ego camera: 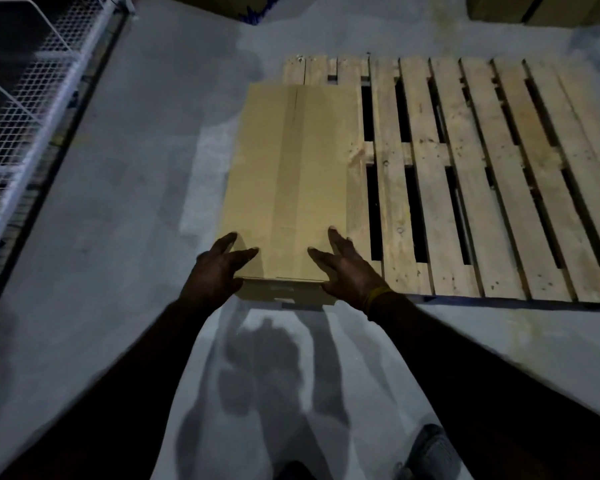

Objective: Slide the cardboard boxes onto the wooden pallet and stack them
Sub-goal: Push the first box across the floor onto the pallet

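on the wooden pallet (465,174), both hands, left (219,268) and right (347,268), press flat-fingered on the cardboard box (291,174).

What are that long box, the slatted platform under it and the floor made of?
The box looks like plain brown cardboard, matt, with a folded flap seam down its top. The pallet seems rough, unfinished wood: pale slats with knots, nail heads and gaps between them. The floor is probably bare concrete, grey and blotchy, though the dim light leaves that open.
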### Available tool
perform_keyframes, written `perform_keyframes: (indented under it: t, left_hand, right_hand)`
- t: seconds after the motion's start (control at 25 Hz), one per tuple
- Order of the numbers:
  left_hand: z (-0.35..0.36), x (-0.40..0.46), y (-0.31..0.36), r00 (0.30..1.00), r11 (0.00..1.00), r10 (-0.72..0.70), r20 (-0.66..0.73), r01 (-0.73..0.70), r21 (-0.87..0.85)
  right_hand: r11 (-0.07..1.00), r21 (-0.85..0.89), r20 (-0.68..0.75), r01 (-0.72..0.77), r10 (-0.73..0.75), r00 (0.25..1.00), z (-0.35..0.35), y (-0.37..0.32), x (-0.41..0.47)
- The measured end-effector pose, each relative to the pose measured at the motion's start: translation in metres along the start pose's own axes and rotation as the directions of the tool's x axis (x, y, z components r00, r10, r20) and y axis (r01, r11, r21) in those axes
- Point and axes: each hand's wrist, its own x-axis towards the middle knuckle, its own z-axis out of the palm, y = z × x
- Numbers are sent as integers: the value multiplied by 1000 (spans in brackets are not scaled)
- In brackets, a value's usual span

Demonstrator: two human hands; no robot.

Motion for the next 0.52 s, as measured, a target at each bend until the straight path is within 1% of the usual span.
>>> perform_keyframes:
  t: [0.16, 0.32, 0.52]
  left_hand:
    - [2, 6, -2, 999, 999, -30, 15, 30, 32]
    - [0, 13, 3, 998, 998, -53, -17, 53, 21]
    - [-1, 13, 7, 999, 999, -41, -22, 41, 17]
  right_hand:
    - [999, 25, 12, 29, -29, 1000, -3, 8, 6]
    - [1000, 19, 24, 24, -25, 999, -11, 11, 15]
    - [1000, -2, 60, 26, -26, 998, -18, 10, 18]
